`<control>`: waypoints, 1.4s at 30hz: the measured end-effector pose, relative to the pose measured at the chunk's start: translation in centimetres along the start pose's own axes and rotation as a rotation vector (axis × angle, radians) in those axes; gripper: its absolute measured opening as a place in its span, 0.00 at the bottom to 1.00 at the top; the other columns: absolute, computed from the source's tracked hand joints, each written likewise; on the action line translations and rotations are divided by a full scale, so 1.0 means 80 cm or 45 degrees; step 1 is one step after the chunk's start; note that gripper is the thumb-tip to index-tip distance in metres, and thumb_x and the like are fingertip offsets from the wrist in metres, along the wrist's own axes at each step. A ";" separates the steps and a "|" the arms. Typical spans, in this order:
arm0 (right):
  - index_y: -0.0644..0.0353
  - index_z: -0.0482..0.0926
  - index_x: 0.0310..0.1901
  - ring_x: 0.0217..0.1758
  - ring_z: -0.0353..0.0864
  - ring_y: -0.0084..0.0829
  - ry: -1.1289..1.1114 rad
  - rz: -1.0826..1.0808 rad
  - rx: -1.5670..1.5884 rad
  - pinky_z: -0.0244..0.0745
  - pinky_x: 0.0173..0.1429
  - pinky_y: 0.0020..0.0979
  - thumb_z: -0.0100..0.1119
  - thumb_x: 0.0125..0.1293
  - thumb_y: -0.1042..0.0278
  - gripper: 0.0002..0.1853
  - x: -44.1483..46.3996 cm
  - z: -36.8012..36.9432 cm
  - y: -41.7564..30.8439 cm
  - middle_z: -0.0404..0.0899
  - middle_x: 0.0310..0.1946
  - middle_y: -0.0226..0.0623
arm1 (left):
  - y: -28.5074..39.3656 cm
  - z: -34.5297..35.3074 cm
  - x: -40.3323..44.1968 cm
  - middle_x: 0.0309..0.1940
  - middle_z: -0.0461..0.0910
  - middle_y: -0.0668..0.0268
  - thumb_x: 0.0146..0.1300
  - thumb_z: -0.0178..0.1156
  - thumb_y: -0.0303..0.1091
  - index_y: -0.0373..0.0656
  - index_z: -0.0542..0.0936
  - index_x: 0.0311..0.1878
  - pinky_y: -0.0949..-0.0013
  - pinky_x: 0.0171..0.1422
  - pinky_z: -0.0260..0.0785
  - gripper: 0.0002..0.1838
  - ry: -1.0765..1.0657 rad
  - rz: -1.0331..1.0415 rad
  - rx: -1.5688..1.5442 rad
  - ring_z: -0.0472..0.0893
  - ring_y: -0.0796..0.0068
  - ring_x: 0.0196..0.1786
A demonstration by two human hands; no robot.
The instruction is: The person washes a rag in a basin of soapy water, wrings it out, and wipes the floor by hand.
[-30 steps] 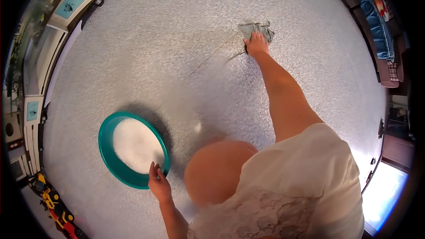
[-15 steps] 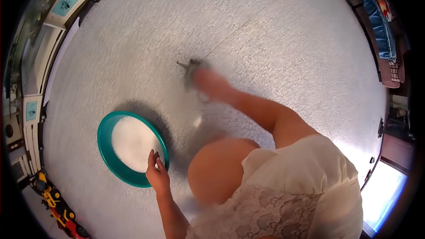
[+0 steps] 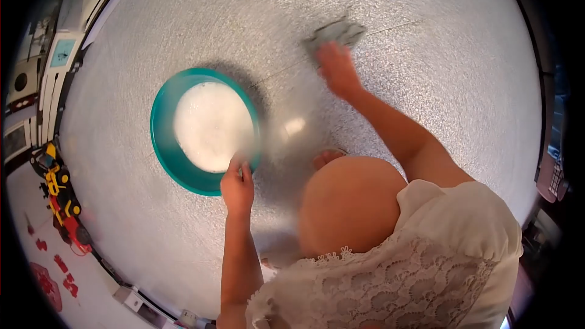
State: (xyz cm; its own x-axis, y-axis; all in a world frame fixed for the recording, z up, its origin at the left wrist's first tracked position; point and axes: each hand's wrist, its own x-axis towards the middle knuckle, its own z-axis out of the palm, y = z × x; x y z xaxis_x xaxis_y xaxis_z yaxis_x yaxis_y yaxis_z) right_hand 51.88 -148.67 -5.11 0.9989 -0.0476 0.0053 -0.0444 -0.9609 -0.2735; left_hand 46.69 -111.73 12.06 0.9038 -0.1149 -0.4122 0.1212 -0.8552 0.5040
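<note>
A grey cloth (image 3: 335,35) lies on the shiny, textured floor in the upper middle of the head view. My right hand (image 3: 339,68), slightly blurred, presses on its near edge with the fingers closed on it. To the left stands a round teal basin (image 3: 166,146) filled with white, foamy liquid. My left hand (image 3: 237,184) is at the basin's near right rim, its thumb and fingers closed around the edge. The fingertips there are partly blurred.
My bent knee (image 3: 350,207) and a foot (image 3: 328,157) are close below the hands. Toy vehicles (image 3: 61,186) line the left edge, beside pale cabinets (image 3: 58,67). Dark furniture (image 3: 551,146) borders the right side. A thin seam crosses the floor.
My right hand and the cloth have swept forward and right across the floor. My left hand has closed on the basin's rim. The view has shifted, and the basin appears higher in it.
</note>
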 end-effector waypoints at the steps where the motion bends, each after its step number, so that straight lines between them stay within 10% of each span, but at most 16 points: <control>1: 0.55 0.70 0.71 0.84 0.51 0.48 -0.159 -0.063 0.010 0.42 0.84 0.57 0.55 0.72 0.64 0.26 0.004 -0.004 -0.041 0.61 0.78 0.42 | -0.002 0.001 0.000 0.53 0.87 0.53 0.76 0.56 0.28 0.41 0.77 0.68 0.65 0.60 0.78 0.19 0.004 0.013 0.012 0.87 0.63 0.56; 9: 0.45 0.75 0.68 0.84 0.57 0.33 -0.403 -1.018 0.349 0.48 0.84 0.52 0.54 0.68 0.70 0.26 -0.057 0.007 -0.041 0.66 0.77 0.28 | -0.048 -0.015 -0.018 0.53 0.87 0.54 0.77 0.55 0.29 0.40 0.77 0.68 0.65 0.59 0.78 0.19 0.134 0.041 0.045 0.88 0.63 0.55; 12: 0.50 0.83 0.58 0.73 0.74 0.39 -0.450 -0.603 0.522 0.61 0.78 0.45 0.57 0.57 0.85 0.27 -0.067 -0.048 0.008 0.82 0.63 0.36 | -0.082 -0.013 -0.028 0.52 0.87 0.54 0.77 0.54 0.30 0.39 0.77 0.67 0.66 0.58 0.78 0.18 0.170 0.016 -0.003 0.88 0.65 0.53; 15: 0.59 0.83 0.53 0.53 0.84 0.29 -0.465 0.538 1.509 0.78 0.62 0.33 0.46 0.72 0.79 0.17 -0.046 -0.087 0.014 0.86 0.46 0.35 | -0.084 -0.012 -0.028 0.53 0.87 0.56 0.78 0.54 0.30 0.38 0.77 0.67 0.68 0.59 0.77 0.18 0.211 0.001 -0.225 0.87 0.68 0.54; 22: 0.57 0.75 0.63 0.59 0.80 0.32 -1.026 0.491 2.324 0.78 0.62 0.38 0.53 0.73 0.69 0.19 0.044 -0.215 -0.186 0.81 0.55 0.39 | -0.019 -0.019 -0.003 0.61 0.82 0.60 0.76 0.59 0.32 0.40 0.69 0.74 0.67 0.63 0.75 0.26 0.087 -0.066 -1.413 0.85 0.66 0.57; 29: 0.58 0.73 0.59 0.50 0.85 0.40 -0.898 -0.390 0.920 0.81 0.55 0.44 0.60 0.70 0.70 0.17 0.175 -0.109 -0.294 0.83 0.50 0.41 | -0.063 -0.065 0.055 0.63 0.74 0.54 0.69 0.67 0.30 0.37 0.63 0.76 0.55 0.69 0.72 0.36 0.294 -0.443 -1.635 0.74 0.64 0.68; 32: 0.58 0.75 0.57 0.50 0.85 0.47 -0.567 -0.694 0.402 0.80 0.54 0.47 0.60 0.67 0.71 0.17 0.199 -0.053 -0.325 0.83 0.50 0.46 | -0.080 -0.066 0.063 0.69 0.66 0.47 0.65 0.70 0.32 0.36 0.59 0.78 0.51 0.73 0.68 0.42 0.436 -0.611 -0.518 0.70 0.52 0.71; 37: 0.51 0.78 0.61 0.63 0.78 0.46 -0.076 -1.639 0.325 0.74 0.66 0.50 0.58 0.67 0.67 0.20 0.163 0.055 -0.382 0.76 0.64 0.46 | -0.155 0.032 0.114 0.82 0.47 0.43 0.58 0.70 0.46 0.41 0.50 0.82 0.33 0.79 0.53 0.55 0.400 -0.137 0.451 0.58 0.35 0.79; 42: 0.41 0.78 0.65 0.74 0.70 0.40 -0.487 -1.385 -0.065 0.67 0.71 0.58 0.54 0.70 0.57 0.22 0.143 0.088 -0.394 0.73 0.71 0.38 | -0.158 0.065 0.113 0.80 0.56 0.45 0.60 0.67 0.41 0.44 0.51 0.82 0.37 0.76 0.58 0.50 0.224 -0.197 0.404 0.63 0.38 0.77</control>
State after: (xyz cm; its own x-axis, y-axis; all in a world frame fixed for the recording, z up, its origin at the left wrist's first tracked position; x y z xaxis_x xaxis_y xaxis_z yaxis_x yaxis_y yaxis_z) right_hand 64.85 -116.97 -3.21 0.4491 0.8899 -0.0800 0.8514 -0.4534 -0.2638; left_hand 51.19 -104.60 -1.97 0.9446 0.0928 -0.3147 0.1537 -0.9725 0.1747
